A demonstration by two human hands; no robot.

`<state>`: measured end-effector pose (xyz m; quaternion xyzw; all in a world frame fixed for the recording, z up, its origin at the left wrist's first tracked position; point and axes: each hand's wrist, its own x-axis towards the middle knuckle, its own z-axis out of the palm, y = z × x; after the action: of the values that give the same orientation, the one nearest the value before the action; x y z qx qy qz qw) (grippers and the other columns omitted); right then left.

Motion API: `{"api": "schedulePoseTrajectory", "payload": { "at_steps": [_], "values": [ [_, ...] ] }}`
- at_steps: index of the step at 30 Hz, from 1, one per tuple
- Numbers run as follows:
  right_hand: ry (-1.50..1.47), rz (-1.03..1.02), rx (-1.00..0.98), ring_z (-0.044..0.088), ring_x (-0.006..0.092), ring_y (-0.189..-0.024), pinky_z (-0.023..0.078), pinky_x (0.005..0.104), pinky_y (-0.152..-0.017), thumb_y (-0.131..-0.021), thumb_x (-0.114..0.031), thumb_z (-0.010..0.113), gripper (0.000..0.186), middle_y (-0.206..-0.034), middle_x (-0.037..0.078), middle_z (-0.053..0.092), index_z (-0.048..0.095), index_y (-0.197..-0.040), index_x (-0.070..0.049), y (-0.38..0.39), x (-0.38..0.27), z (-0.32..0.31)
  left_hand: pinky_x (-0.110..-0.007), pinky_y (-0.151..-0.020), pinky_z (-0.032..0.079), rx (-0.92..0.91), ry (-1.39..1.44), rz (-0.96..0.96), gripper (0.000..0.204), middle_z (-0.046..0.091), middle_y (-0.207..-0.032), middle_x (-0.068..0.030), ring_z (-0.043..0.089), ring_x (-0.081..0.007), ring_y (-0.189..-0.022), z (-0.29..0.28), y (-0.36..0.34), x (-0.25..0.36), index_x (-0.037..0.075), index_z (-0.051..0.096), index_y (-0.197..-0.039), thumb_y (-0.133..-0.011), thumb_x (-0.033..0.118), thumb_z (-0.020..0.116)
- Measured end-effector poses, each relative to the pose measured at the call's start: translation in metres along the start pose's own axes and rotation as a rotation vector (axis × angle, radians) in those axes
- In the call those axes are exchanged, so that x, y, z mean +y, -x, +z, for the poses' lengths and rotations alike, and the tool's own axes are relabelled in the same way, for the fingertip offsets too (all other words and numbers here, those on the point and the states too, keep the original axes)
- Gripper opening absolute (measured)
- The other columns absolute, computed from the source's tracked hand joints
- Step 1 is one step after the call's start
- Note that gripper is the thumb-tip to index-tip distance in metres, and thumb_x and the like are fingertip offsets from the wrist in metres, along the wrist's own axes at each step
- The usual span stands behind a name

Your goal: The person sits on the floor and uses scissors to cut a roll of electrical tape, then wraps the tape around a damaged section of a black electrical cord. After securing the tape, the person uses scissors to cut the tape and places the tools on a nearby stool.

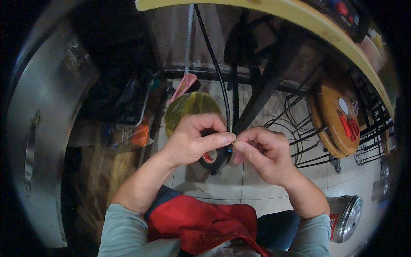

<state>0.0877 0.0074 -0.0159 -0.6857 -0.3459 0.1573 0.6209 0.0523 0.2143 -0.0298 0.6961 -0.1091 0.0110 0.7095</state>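
Note:
A black cable (212, 53) hangs down from the table edge to my hands. My left hand (195, 139) is closed, thumb and forefinger pinching the cable's lower end. Close beside it, my right hand (267, 154) is also closed, its thumb and forefinger pressed together at the same end. Whatever the right fingertips grip is too small to make out. Just below the left fingers shows a black roll of tape (209, 156) with a red and white core; whether it rests on something or hangs cannot be told. A red apron (201, 220) covers my lap.
Behind my left hand sits a green-yellow pumpkin (192, 106) on the tiled floor. A pink long-handled dustpan (184, 85) stands behind it. To the right are a round wooden stool seat (336, 118) with red-handled scissors (349, 126), black wire racks, and a lidded metal container (349, 218).

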Motion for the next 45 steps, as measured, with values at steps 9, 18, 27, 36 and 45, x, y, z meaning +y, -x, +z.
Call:
{"api": "schedulePoseTrajectory", "payload": {
  "at_steps": [9,18,27,36,45],
  "values": [
    [0.118,-0.018,-0.022,0.062,0.0074,-0.07,0.05,0.023,-0.06,-0.091,-0.008,0.062,0.012,-0.079,0.005,0.065,0.063,-0.098,0.001,0.0,0.008,-0.003,-0.021,-0.052,0.04,0.079,-0.132,-0.049,0.017,0.058,-0.067,0.0021,0.052,-0.0038,-0.06,0.004,0.001,0.002,0.003,0.064,-0.072,-0.082,0.013,0.074],
    [0.263,0.048,-0.017,0.053,0.0054,-0.06,0.044,0.0232,-0.053,-0.088,-0.01,0.065,0.012,-0.067,0.002,0.059,0.064,-0.091,0.001,-0.01,-0.002,-0.001,-0.021,-0.054,0.041,0.086,-0.2,-0.003,0.017,0.06,-0.067,0.0023,0.052,-0.0039,-0.062,0.001,-0.001,0.002,0.003,0.065,-0.071,-0.081,0.012,0.075],
    [-0.279,0.281,0.114,0.063,0.0144,-0.061,0.054,0.0275,-0.054,-0.087,-0.004,0.056,0.01,-0.076,0.009,0.064,0.06,-0.093,0.004,-0.011,-0.003,-0.012,-0.022,-0.07,0.046,-0.09,0.135,0.052,0.036,0.061,-0.092,-0.0003,0.056,-0.0068,-0.08,0.007,0.0,-0.014,0.001,0.062,-0.106,-0.083,0.026,0.074],
    [-0.315,0.286,0.028,0.066,0.0169,-0.064,0.055,0.0276,-0.057,-0.091,-0.006,0.057,0.012,-0.077,0.01,0.065,0.058,-0.095,0.005,-0.006,0.004,0.001,-0.028,-0.078,0.048,0.046,-0.525,0.384,0.016,0.062,-0.103,-0.0104,0.059,-0.0174,-0.095,0.003,0.008,-0.01,-0.001,0.064,-0.091,-0.078,0.009,0.067],
    [-0.062,0.141,-0.052,0.066,0.0162,-0.07,0.055,0.0276,-0.061,-0.09,-0.009,0.061,0.015,-0.083,0.011,0.065,0.059,-0.098,0.004,-0.003,0.002,-0.014,-0.021,-0.056,0.043,-0.077,0.021,-0.095,0.014,0.059,-0.075,-0.0009,0.054,-0.0052,-0.065,0.01,0.014,-0.001,0.0,0.062,-0.094,-0.093,0.012,0.057]
  ]
}}
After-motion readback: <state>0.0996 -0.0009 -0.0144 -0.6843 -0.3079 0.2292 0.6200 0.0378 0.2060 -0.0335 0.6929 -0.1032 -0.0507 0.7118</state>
